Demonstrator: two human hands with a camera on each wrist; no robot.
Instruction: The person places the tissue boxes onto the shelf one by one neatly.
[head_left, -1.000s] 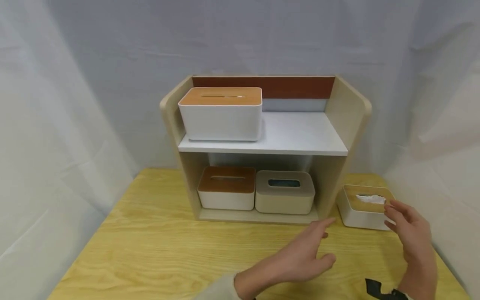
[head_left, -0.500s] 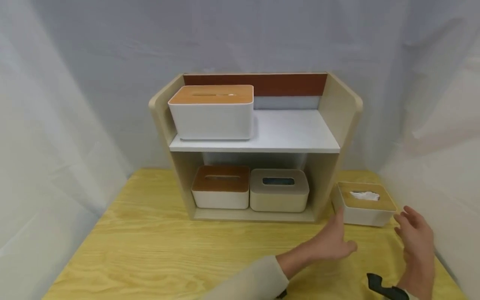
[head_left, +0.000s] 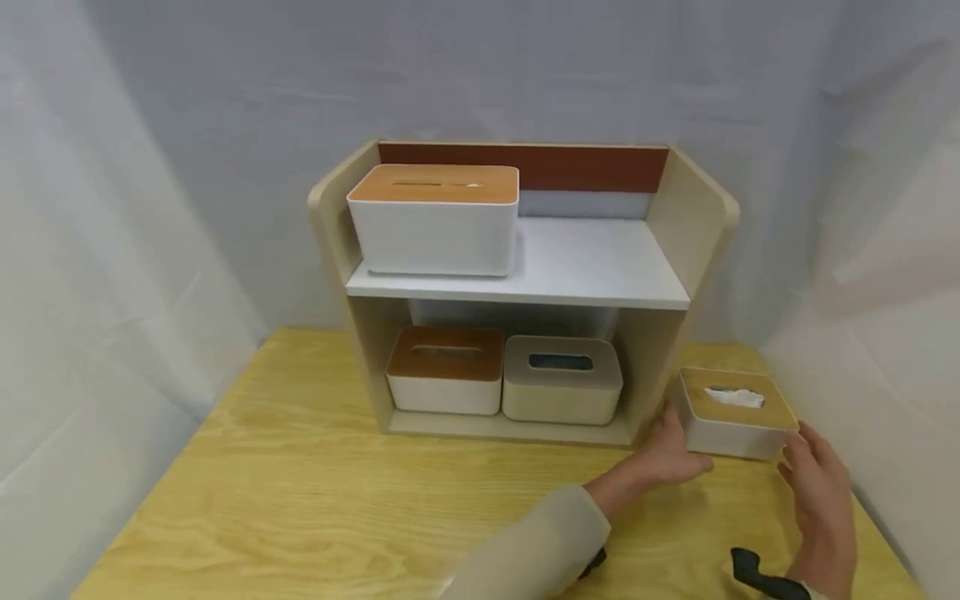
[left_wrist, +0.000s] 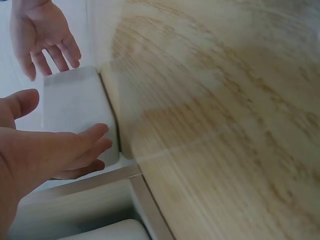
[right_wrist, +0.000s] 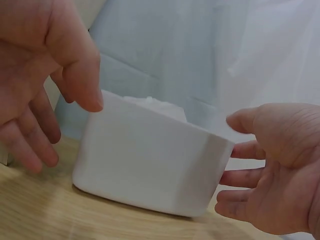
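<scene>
A white tissue box with a wood-tone lid [head_left: 738, 408] stands on the table right of the shelf, a white tissue sticking out of its slot. At its left side is my left hand [head_left: 667, 457], fingers extended between box and shelf panel, thumb in front. My right hand [head_left: 819, 483] is by its right front corner, fingers loosely bent. In the right wrist view both hands flank the white box [right_wrist: 150, 155]; the right fingertips are at its right side, and whether they touch cannot be told. The left wrist view shows the left fingers [left_wrist: 92, 145] stretched close to the box wall.
A two-tier shelf [head_left: 592, 296] stands mid-table. On top at left sits a large white tissue box with orange-brown lid [head_left: 435, 233]. Below are a brown-lidded tissue box [head_left: 446, 392] and a beige one [head_left: 562, 400]. White curtains [head_left: 892, 292] hang around the table.
My left hand has moved right and forward to the left side of the wood-lidded tissue box. My right hand has shifted slightly down, staying beside its right corner. The box stays put.
</scene>
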